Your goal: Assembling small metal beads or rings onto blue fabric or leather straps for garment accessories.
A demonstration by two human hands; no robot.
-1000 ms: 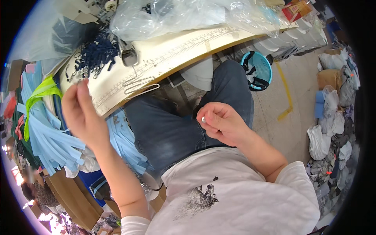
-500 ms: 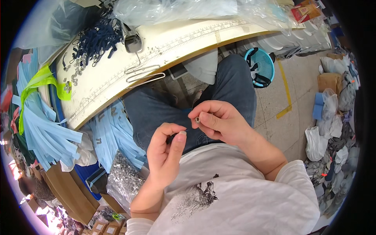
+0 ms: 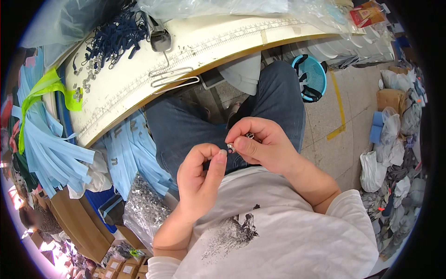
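Note:
My right hand [image 3: 261, 145] is over my lap, its thumb and fingers pinched on a small silver metal piece [image 3: 231, 148]. My left hand [image 3: 200, 176] is just left of it, thumb and forefinger closed together, their tips touching the same metal piece. Both hands hover above my blue jeans [image 3: 186, 125] and white printed shirt [image 3: 278, 232]. On the white worktable [image 3: 139, 79] ahead lie a pile of dark blue cords [image 3: 114, 35] and several small metal parts [image 3: 83, 79].
Light blue straps [image 3: 51, 149] with a yellow-green band hang off the table's left end. A clear bag of small metal parts [image 3: 146, 209] sits by my left knee. A teal basket [image 3: 311, 76] stands on the floor to the right, with bags and boxes [image 3: 395, 139] beyond.
My left hand came down from the table edge to my lap and met the right hand at the small metal piece. The right hand has moved slightly left and up.

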